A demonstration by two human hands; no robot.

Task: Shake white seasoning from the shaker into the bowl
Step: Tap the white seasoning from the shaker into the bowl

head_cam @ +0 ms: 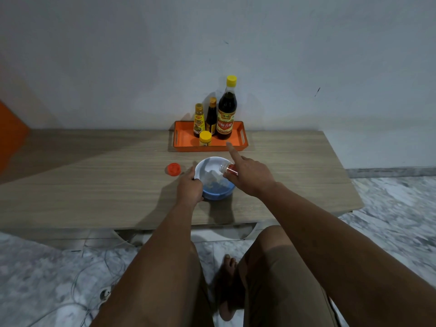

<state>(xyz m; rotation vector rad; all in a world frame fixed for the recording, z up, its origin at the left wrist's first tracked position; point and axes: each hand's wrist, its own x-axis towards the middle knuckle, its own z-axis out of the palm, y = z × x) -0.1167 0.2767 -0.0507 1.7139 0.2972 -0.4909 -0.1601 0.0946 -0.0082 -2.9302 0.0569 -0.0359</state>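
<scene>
A blue bowl (218, 192) with a white inside sits near the middle of the low wooden table (94, 185), tipped a little toward me. My left hand (190, 186) grips its left rim. My right hand (247, 175) holds a small clear shaker (226, 168) with a red label, tilted mouth-down over the bowl; the index finger sticks out straight. Pale pieces of food lie inside the bowl. The shaker's orange cap (173, 169) lies on the table left of the bowl.
An orange tray (184, 140) at the back against the wall holds a tall dark vinegar bottle (226, 112), two smaller sauce bottles (204, 120) and a yellow-lidded jar (205, 138). My knees and a bare foot are below the table's front edge. Cables lie on the marble floor.
</scene>
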